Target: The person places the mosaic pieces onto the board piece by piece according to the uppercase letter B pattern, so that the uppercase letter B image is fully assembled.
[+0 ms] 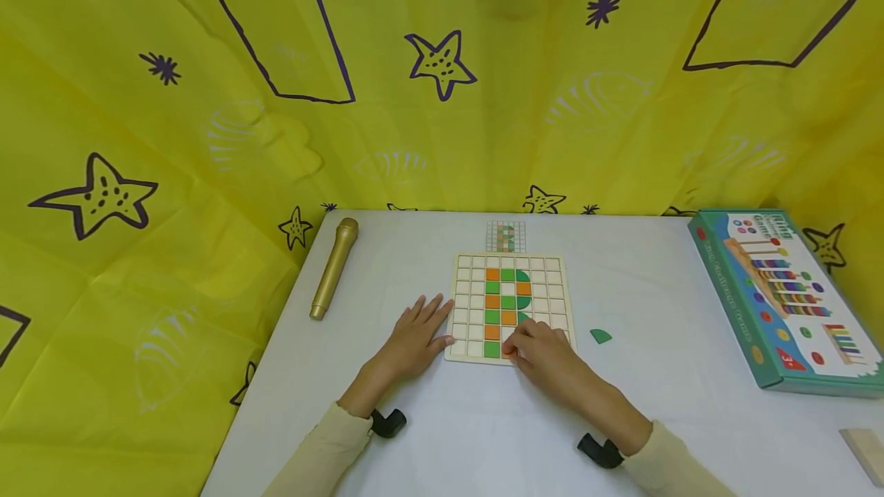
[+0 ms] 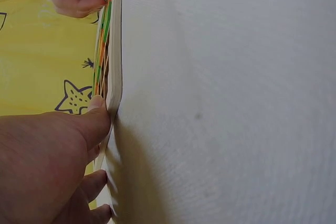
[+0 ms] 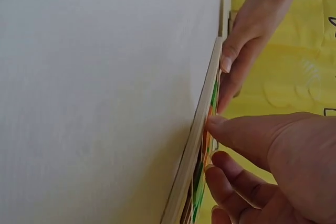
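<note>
A pale pegboard-like grid board (image 1: 464,327) lies on the table, with orange and green square tiles and rounded green pieces set in its cells. My left hand (image 1: 413,334) rests flat with spread fingers beside the board's left edge, its thumb touching the edge. Over the lower rows, my right hand (image 1: 549,359) has curled fingers and pinches an orange tile (image 1: 507,348) at the bottom row. The right wrist view shows the thumb (image 3: 231,129) against orange at the board's near edge. The right hand partly hides the lower right cells.
Behind the board lies a small pattern card (image 1: 506,236). A loose green quarter-circle piece (image 1: 601,336) is right of the board. A gold microphone (image 1: 334,268) lies at left, a green game box (image 1: 787,301) at right, and a pale block (image 1: 863,451) near the right front.
</note>
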Action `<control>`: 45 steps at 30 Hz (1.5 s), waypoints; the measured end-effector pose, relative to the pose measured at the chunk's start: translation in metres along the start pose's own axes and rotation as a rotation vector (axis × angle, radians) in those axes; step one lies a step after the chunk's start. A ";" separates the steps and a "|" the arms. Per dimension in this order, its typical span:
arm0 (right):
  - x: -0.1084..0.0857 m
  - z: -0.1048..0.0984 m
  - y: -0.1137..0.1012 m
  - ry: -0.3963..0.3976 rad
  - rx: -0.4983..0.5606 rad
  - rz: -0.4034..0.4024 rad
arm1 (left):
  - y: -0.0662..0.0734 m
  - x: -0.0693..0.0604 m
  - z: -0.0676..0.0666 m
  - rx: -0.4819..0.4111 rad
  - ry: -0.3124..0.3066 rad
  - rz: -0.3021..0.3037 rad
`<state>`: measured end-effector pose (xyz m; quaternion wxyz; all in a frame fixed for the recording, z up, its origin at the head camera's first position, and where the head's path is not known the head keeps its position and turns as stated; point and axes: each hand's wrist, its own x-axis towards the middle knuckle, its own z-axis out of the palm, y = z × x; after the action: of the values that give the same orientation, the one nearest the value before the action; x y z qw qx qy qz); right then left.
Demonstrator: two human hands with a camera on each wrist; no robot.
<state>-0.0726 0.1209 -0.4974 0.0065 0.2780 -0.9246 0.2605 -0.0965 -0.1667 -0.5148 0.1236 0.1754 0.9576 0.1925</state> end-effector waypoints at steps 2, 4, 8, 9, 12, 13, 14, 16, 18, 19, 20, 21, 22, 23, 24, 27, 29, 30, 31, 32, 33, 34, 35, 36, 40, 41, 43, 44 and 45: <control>-0.002 -0.005 0.003 -0.022 0.012 0.024 | 0.000 0.000 0.000 -0.002 -0.001 0.002; -0.004 -0.012 0.008 -0.043 0.022 0.062 | 0.000 -0.001 0.001 -0.005 0.000 0.005; -0.011 -0.031 0.024 -0.073 0.035 0.156 | 0.000 -0.001 0.001 -0.006 -0.001 0.002; -0.013 -0.037 0.029 -0.081 0.034 0.181 | 0.000 -0.001 0.001 -0.004 -0.001 0.001; -0.021 -0.051 0.045 -0.110 0.016 0.248 | 0.000 -0.002 0.001 -0.003 0.000 0.002; -0.023 -0.055 0.050 -0.120 0.010 0.267 | 0.000 -0.002 0.001 -0.002 0.001 0.002; -0.026 -0.058 0.055 -0.129 0.005 0.283 | 0.000 -0.002 0.001 -0.001 0.001 0.004; -0.031 -0.062 0.064 -0.140 -0.002 0.304 | 0.000 -0.002 0.001 0.000 0.001 0.004; -0.034 -0.064 0.071 -0.147 0.004 0.310 | 0.000 -0.002 0.001 0.003 0.000 0.003; -0.036 -0.064 0.073 -0.146 0.013 0.308 | 0.000 -0.002 0.001 0.002 0.000 0.002; -0.037 -0.065 0.075 -0.145 0.026 0.306 | 0.000 -0.002 0.001 0.000 0.001 0.002; -0.038 -0.065 0.076 -0.141 0.036 0.301 | 0.000 -0.002 0.001 0.000 0.001 0.001; -0.039 -0.064 0.077 -0.137 0.049 0.298 | -0.001 -0.001 0.001 0.000 0.002 0.002; -0.039 -0.064 0.078 -0.133 0.060 0.294 | -0.001 -0.001 0.001 -0.001 0.002 0.002; -0.040 -0.064 0.079 -0.132 0.069 0.293 | -0.001 -0.001 0.002 -0.001 0.003 0.004; -0.039 -0.064 0.080 -0.135 0.086 0.322 | -0.001 -0.001 0.002 0.004 0.001 0.005; -0.038 -0.065 0.080 -0.149 0.091 0.363 | -0.001 -0.001 0.001 0.001 0.003 0.005; -0.037 -0.066 0.081 -0.155 0.092 0.379 | -0.001 -0.001 0.001 -0.001 0.004 0.006; -0.037 -0.067 0.081 -0.164 0.097 0.390 | 0.000 -0.001 0.000 -0.003 0.004 0.005; -0.038 -0.068 0.082 -0.173 0.101 0.393 | 0.000 -0.001 0.000 -0.005 0.003 0.006; -0.039 -0.068 0.083 -0.182 0.110 0.388 | 0.000 -0.001 0.000 -0.006 0.003 0.005; -0.040 -0.069 0.084 -0.188 0.118 0.372 | 0.000 -0.001 0.000 -0.006 0.002 0.006; -0.041 -0.069 0.085 -0.189 0.127 0.347 | 0.000 -0.001 0.000 -0.004 0.002 0.006; -0.042 -0.068 0.086 -0.190 0.134 0.320 | 0.000 -0.001 0.000 -0.003 0.002 0.008; -0.046 -0.065 0.088 -0.161 0.127 0.237 | 0.001 -0.001 -0.001 -0.003 0.005 0.012; -0.046 -0.064 0.088 -0.150 0.124 0.226 | 0.001 -0.001 -0.001 -0.004 0.006 0.012; -0.047 -0.063 0.089 -0.133 0.118 0.224 | 0.001 -0.001 -0.001 -0.005 0.005 0.011; -0.047 -0.062 0.089 -0.124 0.121 0.235 | 0.000 -0.001 -0.001 -0.005 0.004 0.011; -0.048 -0.060 0.090 -0.114 0.124 0.241 | 0.000 -0.001 -0.001 -0.005 0.003 0.010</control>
<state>-0.0869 0.2384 -0.4957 -0.0946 0.1792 -0.9322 0.3000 -0.0958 -0.1671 -0.5135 0.1215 0.1796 0.9564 0.1956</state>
